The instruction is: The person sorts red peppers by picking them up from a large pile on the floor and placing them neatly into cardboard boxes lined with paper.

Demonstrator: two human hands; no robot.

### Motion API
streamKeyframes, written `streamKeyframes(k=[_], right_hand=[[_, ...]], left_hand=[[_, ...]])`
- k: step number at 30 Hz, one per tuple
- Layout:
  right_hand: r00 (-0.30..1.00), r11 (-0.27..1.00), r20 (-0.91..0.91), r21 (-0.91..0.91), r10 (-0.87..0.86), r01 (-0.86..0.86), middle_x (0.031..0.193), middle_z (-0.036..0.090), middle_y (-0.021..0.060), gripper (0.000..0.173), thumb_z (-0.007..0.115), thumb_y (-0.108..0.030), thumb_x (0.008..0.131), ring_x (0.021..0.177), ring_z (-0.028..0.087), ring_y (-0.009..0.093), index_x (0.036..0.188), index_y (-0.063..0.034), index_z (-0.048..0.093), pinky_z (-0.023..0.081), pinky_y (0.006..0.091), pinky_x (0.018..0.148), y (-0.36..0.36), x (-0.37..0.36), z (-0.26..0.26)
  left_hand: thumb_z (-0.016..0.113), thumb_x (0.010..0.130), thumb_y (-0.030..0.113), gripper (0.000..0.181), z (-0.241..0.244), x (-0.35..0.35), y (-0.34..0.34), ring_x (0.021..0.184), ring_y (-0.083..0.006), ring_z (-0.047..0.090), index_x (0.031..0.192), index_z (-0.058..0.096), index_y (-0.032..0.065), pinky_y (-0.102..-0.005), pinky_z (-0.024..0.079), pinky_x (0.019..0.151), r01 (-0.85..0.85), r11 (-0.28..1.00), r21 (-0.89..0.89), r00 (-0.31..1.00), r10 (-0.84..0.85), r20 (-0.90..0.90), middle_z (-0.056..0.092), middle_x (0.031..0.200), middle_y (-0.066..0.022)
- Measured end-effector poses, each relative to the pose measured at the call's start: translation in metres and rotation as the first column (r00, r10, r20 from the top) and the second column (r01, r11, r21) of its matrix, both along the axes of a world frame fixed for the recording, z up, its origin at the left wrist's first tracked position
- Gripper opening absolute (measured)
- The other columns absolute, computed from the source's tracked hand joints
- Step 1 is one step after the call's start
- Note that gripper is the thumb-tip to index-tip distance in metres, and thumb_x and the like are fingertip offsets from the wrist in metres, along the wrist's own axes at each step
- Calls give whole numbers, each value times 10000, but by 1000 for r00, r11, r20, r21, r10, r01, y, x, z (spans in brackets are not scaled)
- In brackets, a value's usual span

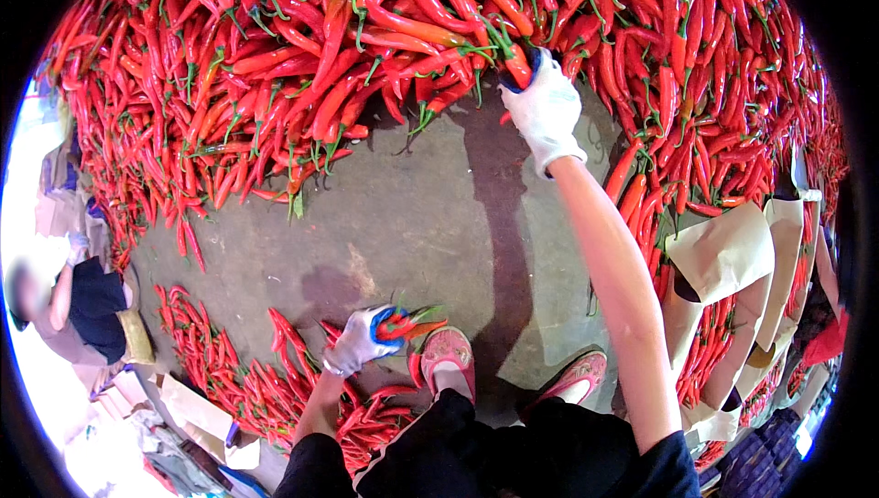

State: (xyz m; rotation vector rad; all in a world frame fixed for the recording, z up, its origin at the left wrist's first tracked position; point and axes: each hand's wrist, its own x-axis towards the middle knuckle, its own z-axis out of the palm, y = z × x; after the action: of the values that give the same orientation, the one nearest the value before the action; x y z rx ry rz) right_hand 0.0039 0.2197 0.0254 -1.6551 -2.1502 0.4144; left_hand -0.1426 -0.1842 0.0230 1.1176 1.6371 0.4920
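Note:
A large heap of red chili peppers with green stems spreads across the top of the view. My right hand, in a white knit glove with a dark blue palm, grips a red chili pepper at the heap's lower edge. Low in the view, my left hand wears a similar glove. Its fingers are closed around several chili peppers, whose tips and stems stick out to the right. Below that hand lies a smaller pile of chili peppers.
My pink shoes stand on the concrete floor. At right, open cardboard boxes hold chili peppers, with dark crates below them. Another person is at far left, near more cardboard.

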Motion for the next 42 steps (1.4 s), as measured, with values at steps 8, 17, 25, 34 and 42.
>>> streamKeyframes(k=[8, 17, 25, 34, 42], right_hand=[[583, 701, -716, -637, -384, -320, 859, 657, 24, 288, 762, -59, 742, 697, 592, 86, 1000, -26, 639, 490, 242, 655, -35, 73, 18], [991, 909, -12, -399, 131, -125, 1017, 679, 211, 561, 758, -374, 653, 983, 645, 365, 1080, -34, 627, 505, 433, 871, 6, 21, 1], [931, 855, 136, -457, 339, -244, 978, 662, 239, 674, 756, -351, 666, 935, 638, 391, 1196, 12, 551, 506, 453, 827, -59, 62, 4], [78, 368, -484, -751, -871, -549, 966, 641, 114, 358, 610, -229, 865, 875, 634, 234, 1144, -13, 556, 518, 368, 816, -94, 183, -17], [643, 537, -595, -781, -482, -319, 944, 646, 83, 351, 658, -101, 799, 847, 628, 177, 1116, 18, 568, 508, 325, 791, -78, 153, 7]], left_hand=[[812, 706, 27, 543, 19, 9, 56, 902, -149, 639, 1202, 593, 14, -305, 529, 779, -533, 773, -344, 568, 628, 532, 663, 1050, -58], [639, 856, 59, 264, -44, 67, 268, 848, -227, 647, 1117, 603, 44, -353, 540, 749, -845, 479, -240, 32, 491, 870, 665, 966, -96], [604, 885, 71, 370, -49, 78, 205, 872, -222, 648, 1248, 553, 25, -365, 536, 784, -792, 560, -242, 180, 594, 784, 660, 1016, -96], [630, 881, 76, 418, -34, 82, 156, 893, -210, 645, 1285, 525, 49, -358, 542, 787, -810, 506, -298, 153, 672, 724, 648, 1060, -98], [618, 880, 72, 337, -20, 94, 156, 861, -217, 652, 1207, 566, 10, -350, 542, 773, -813, 479, -331, 155, 727, 669, 661, 1062, -122]])
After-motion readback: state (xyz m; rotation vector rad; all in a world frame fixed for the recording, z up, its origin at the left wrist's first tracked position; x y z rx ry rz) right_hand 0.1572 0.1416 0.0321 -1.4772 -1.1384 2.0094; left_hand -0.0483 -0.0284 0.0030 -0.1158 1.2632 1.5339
